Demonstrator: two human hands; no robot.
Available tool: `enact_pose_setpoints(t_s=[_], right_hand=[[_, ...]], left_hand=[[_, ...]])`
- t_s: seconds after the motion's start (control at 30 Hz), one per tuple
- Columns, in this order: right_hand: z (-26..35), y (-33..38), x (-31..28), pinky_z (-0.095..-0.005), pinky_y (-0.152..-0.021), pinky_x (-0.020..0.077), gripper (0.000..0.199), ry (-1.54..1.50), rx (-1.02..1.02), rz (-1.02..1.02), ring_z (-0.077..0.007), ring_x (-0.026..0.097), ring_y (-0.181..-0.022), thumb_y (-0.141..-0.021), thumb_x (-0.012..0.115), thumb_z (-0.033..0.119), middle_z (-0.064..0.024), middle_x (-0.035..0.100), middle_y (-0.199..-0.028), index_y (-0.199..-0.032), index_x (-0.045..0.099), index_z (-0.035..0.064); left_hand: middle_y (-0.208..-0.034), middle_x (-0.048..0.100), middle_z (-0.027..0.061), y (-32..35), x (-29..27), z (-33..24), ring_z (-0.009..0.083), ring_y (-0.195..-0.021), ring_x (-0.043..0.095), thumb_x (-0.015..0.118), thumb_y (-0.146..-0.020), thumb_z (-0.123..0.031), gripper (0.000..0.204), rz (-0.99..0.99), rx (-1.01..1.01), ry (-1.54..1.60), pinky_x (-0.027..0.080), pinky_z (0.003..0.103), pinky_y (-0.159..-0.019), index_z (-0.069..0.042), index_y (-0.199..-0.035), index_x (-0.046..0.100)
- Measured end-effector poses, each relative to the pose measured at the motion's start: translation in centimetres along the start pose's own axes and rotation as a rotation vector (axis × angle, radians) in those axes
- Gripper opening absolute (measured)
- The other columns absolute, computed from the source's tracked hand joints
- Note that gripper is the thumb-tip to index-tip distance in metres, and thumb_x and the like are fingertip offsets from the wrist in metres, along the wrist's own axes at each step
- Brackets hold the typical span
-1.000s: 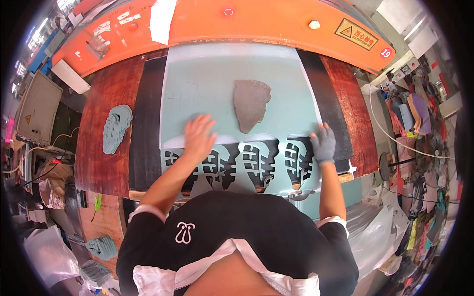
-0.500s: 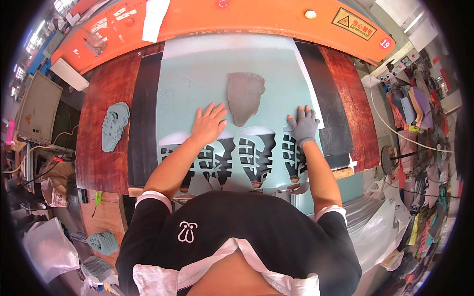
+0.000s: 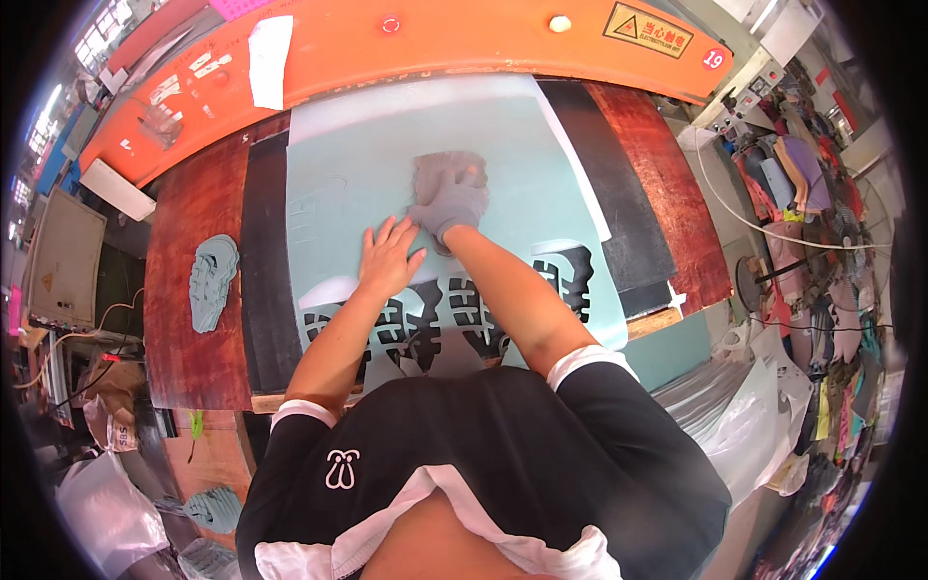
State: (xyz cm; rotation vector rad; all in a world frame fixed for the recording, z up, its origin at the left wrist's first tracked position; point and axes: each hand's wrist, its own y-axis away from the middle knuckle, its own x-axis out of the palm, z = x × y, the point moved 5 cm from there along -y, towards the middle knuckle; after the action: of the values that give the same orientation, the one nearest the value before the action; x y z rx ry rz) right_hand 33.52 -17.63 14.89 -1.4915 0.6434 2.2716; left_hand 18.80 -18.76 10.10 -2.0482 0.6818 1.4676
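A pale blue-green sheet (image 3: 333, 213) lies on the black board, with rows of lattice-like shoe-part cut-outs (image 3: 396, 319) along its near side. My left hand (image 3: 389, 259) rests flat on the sheet above these cut-outs, fingers spread, holding nothing. Just beyond and to the right, my right hand (image 3: 454, 205), in a grey glove, grips a grey, jagged-edged cutting die (image 3: 440, 169). The hand covers the die's middle and much of its lower part; the fingers are slightly blurred. The die lies over the uncut part of the sheet.
An orange machine beam (image 3: 338, 53) crosses the far side. Stacked blue-green cut pieces (image 3: 211, 285) lie on the reddish wooden table (image 3: 184, 358) at the left. A black board (image 3: 628, 213) borders the sheet. Clear plastic sheeting (image 3: 725, 416) is at the lower right.
My right hand has moved left from the sheet's right edge onto the cutting die and taken hold of it. My left hand stays flat on the sheet. The whole view has shifted and turned slightly.
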Motion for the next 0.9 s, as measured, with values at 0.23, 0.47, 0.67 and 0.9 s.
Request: enact_pose_setpoints(t_s=[0.23, 0.47, 0.67, 0.9], right_hand=[[-3.4, -1.9, -1.5, -0.0372, -0.08, 0.0492, 0.084, -0.496, -0.117, -0.07, -0.0292, 0.055, -0.102, -0.062, 0.073, 0.04, -0.0199, 0.037, -0.135, -0.132, 0.042, 0.0062], [-9.9, -2.8, -5.9, -0.0394, -0.093, 0.0436, 0.079, -0.369, -0.167, -0.228, -0.0347, 0.048, -0.114, -0.06, 0.074, 0.033, -0.019, 0.042, -0.133, -0.129, 0.048, 0.0071], [-10.1, -1.4, -4.9, -0.04, -0.092, 0.0433, 0.071, -0.048, 0.028, -0.194, -0.0378, 0.047, -0.111, -0.06, 0.072, 0.041, -0.0171, 0.042, -0.133, -0.121, 0.054, 0.0097], [-10.2, -1.3, -4.7, -0.0421, -0.088, 0.0447, 0.066, -0.059, 0.091, -0.272, -0.0393, 0.048, -0.105, -0.061, 0.071, 0.043, -0.0153, 0.045, -0.13, -0.116, 0.055, 0.0094]], left_hand=[[-0.14, 0.04, 0.0035, 0.0, 0.2, -0.1, 0.0266, -0.133, 0.03, 0.053, -0.089, -0.038, 0.047, -0.017, 0.013, 0.013, 0.02, 0.053, -0.107, -0.011, -0.127, 0.05], [-0.14, 0.04, 0.0025, 0.0, -0.4, 0.5, 0.0262, -0.132, 0.031, 0.055, -0.087, -0.036, 0.047, -0.062, 0.036, 0.005, 0.02, 0.053, -0.107, -0.011, -0.126, 0.05], [-0.14, 0.041, 0.0016, 0.2, 0.2, 0.3, 0.0264, -0.132, 0.031, 0.056, -0.086, -0.036, 0.047, 0.005, 0.003, 0.004, 0.021, 0.053, -0.106, -0.011, -0.126, 0.051], [-0.138, 0.043, 0.0024, -0.2, 0.3, 0.1, 0.0263, -0.131, 0.033, 0.057, -0.086, -0.036, 0.045, -0.072, 0.022, 0.02, 0.023, 0.053, -0.105, -0.012, -0.124, 0.053]])
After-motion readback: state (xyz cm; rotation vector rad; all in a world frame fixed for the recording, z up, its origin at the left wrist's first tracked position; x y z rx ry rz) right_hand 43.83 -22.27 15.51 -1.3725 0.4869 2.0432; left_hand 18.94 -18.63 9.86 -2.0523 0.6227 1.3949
